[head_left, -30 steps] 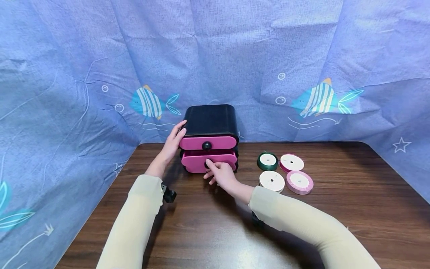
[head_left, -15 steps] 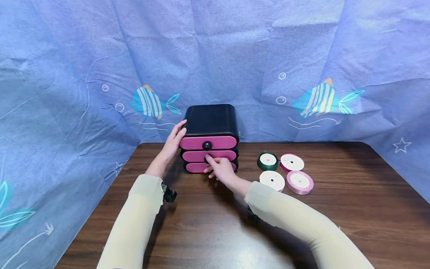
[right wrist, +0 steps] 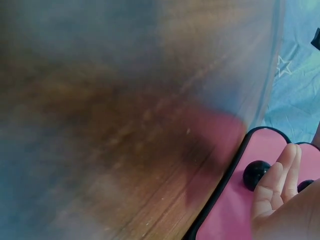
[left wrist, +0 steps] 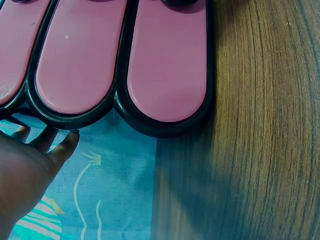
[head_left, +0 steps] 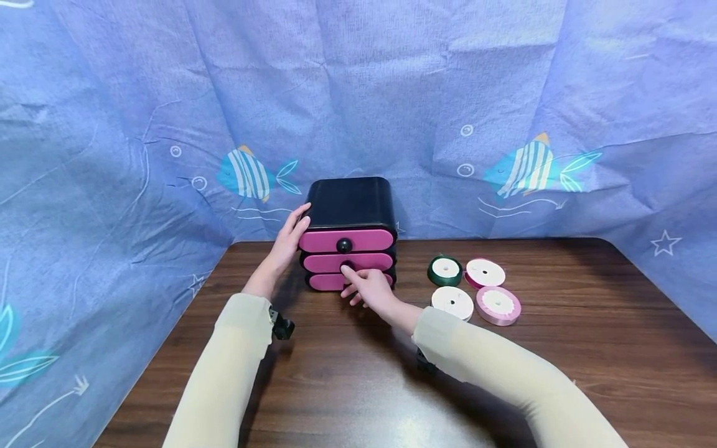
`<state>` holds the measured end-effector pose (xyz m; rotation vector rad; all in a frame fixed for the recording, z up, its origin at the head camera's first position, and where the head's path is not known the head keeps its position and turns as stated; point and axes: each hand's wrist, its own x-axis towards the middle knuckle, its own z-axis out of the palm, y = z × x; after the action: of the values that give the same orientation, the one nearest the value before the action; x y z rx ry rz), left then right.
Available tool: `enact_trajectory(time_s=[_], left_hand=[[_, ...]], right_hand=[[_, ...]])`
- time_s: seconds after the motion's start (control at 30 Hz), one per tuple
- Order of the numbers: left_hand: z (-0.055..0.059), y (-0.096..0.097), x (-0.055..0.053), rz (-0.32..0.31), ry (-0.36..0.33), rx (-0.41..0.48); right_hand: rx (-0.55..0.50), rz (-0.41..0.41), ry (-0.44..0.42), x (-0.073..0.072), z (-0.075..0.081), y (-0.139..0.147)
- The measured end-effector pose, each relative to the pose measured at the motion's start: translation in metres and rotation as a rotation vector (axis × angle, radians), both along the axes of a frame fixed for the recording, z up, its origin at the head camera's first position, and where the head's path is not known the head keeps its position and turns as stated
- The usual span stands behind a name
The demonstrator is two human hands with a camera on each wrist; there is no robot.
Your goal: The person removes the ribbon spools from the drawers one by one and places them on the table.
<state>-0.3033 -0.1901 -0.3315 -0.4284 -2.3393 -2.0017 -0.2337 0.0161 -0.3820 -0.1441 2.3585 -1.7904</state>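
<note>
A small black cabinet [head_left: 351, 202] with three pink drawers, each with a round black knob, stands at the back of the table. All three drawers sit pushed in. My left hand [head_left: 288, 239] rests along the cabinet's left side, its fingers extended; the left wrist view shows fingertips against the black casing. At the middle drawer [head_left: 320, 264], my right hand [head_left: 371, 291] has its thumb at the knob, with the other fingers loosely bent below. The right wrist view shows those fingers beside the bottom drawer's knob [right wrist: 256, 175], not wrapped around it.
Several ribbon spools lie flat right of the cabinet: a green spool [head_left: 445, 271], a magenta-edged spool [head_left: 485, 272], a white spool [head_left: 452, 303] and a pink spool [head_left: 498, 305]. A blue fish-print cloth [head_left: 426, 93] hangs behind the wooden table [head_left: 336, 386].
The middle drawer, pulled out a second ago, has slid back in as my right hand moved forward; that hand has since dropped slightly at the knob. My left hand stays on the cabinet's side.
</note>
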Motion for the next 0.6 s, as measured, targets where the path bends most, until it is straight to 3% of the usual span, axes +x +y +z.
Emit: enact_trajectory(time_s=[0.27, 0.5, 0.6], left_hand=[[-0.005, -0.001, -0.002, 0.015, 0.045, -0.025], [0.017, 0.004, 0.017, -0.015, -0.006, -0.007], [0.02, 0.005, 0.02, -0.014, 0.008, -0.018]], right_hand=[[0.024, 0.059, -0.024, 0.012, -0.004, 0.005], [0.109, 0.135, -0.059, 0.011, -0.012, 0.01], [0.134, 0.161, -0.083, 0.009, -0.015, 0.011]])
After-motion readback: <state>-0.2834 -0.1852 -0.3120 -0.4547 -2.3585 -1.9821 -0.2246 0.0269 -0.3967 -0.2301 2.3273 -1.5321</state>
